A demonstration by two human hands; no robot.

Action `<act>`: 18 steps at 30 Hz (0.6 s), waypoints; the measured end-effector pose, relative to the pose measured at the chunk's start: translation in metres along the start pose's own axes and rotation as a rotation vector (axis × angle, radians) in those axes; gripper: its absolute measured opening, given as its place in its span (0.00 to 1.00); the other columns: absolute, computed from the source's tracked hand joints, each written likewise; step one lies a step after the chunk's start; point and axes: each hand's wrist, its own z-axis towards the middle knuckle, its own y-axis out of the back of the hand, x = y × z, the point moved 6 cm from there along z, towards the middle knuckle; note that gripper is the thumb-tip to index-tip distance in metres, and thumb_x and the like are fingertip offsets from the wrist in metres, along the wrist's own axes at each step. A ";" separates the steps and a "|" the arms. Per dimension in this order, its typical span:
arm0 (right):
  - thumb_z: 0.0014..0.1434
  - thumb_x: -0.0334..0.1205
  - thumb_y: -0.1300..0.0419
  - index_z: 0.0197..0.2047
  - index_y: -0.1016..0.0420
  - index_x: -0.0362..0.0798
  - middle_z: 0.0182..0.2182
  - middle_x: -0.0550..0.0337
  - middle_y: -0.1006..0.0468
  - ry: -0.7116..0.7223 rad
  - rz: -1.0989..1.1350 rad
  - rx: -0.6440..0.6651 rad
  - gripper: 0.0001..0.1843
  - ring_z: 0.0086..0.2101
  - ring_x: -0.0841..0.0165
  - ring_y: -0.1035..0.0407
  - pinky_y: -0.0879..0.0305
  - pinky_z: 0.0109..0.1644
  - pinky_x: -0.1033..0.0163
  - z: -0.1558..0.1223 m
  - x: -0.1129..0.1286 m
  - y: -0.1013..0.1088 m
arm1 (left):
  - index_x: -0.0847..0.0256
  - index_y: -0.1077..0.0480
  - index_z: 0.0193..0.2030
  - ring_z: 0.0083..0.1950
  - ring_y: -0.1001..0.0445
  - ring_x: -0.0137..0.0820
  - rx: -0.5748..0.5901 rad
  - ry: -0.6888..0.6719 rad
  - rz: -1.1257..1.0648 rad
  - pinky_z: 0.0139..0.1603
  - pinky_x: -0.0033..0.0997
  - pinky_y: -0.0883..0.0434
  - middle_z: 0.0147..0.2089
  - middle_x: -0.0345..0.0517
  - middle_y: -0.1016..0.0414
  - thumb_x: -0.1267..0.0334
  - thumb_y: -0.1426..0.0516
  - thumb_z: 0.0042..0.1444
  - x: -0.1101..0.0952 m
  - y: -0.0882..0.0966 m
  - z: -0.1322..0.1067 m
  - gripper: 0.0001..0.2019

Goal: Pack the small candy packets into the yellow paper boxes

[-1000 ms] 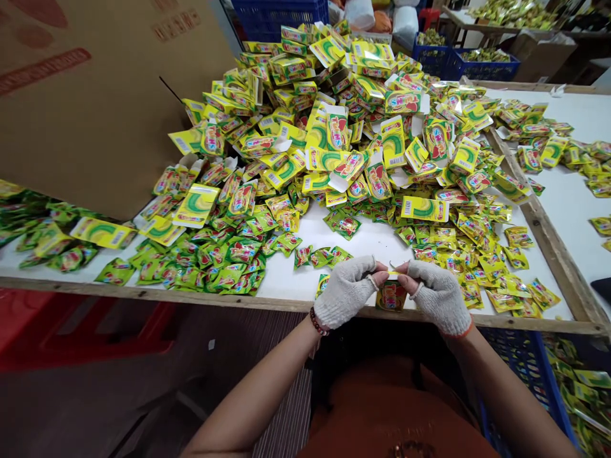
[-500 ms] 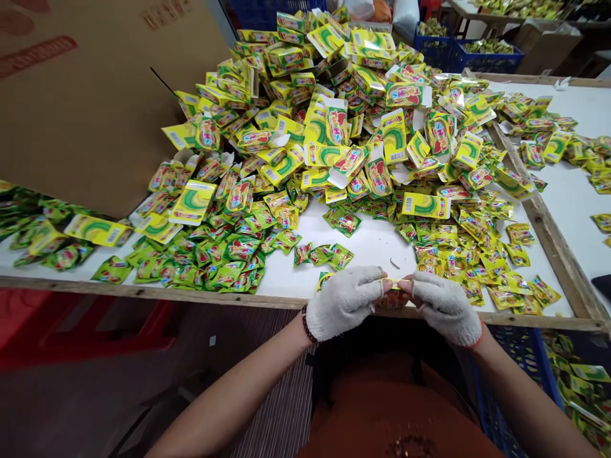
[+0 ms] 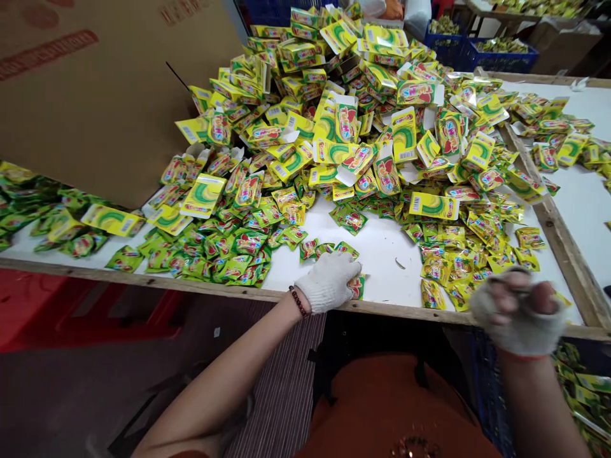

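My left hand (image 3: pixel 329 281), in a white fingerless glove, rests low over the near edge of the white tabletop (image 3: pixel 382 251). Its fingers curl down onto a small green candy packet (image 3: pixel 357 287), partly hidden beneath them. Just beyond lie a few more green packets (image 3: pixel 325 250). To the right, my right hand (image 3: pixel 518 312), gloved alike, is raised past the table edge and blurred. Its fingers are half curled, with the thumb apart and nothing visible between. Near it spreads a pile of yellow candy packets (image 3: pixel 449 261).
A tall heap of yellow-green candy boxes (image 3: pixel 344 121) covers the table's back. Green packets (image 3: pixel 229 254) lie left, beside a big cardboard carton (image 3: pixel 95 102). A wooden divider (image 3: pixel 558 235) runs along the right. Below stand a blue crate (image 3: pixel 489 388) and a red stool (image 3: pixel 95 312).
The hands have parted from the small box they held together. My right hand has swung right and the box no longer shows. My left hand has moved slightly left onto a green packet.
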 end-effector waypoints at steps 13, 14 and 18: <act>0.59 0.44 0.35 0.41 0.33 0.51 0.40 0.56 0.22 -0.040 0.163 -0.007 0.12 0.40 0.66 0.24 0.24 0.46 0.59 0.015 -0.037 -0.131 | 0.60 0.37 0.50 0.45 0.21 0.32 -0.601 0.199 -1.387 0.48 0.34 0.24 0.47 0.48 0.22 0.58 0.37 0.55 -0.006 -0.038 -0.012 0.20; 0.59 0.43 0.36 0.43 0.32 0.51 0.39 0.56 0.22 -0.030 0.134 0.000 0.11 0.39 0.66 0.24 0.24 0.45 0.59 0.016 -0.038 -0.131 | 0.60 0.36 0.51 0.46 0.21 0.32 -0.625 0.186 -1.372 0.49 0.33 0.24 0.48 0.48 0.22 0.58 0.37 0.56 -0.009 -0.042 -0.012 0.19; 0.60 0.42 0.38 0.49 0.26 0.51 0.42 0.54 0.20 0.050 -0.059 0.027 0.13 0.41 0.63 0.24 0.24 0.48 0.56 0.019 -0.031 -0.125 | 0.60 0.29 0.49 0.48 0.22 0.33 -0.647 0.139 -1.168 0.50 0.34 0.25 0.47 0.48 0.21 0.57 0.38 0.57 -0.007 -0.039 -0.014 0.15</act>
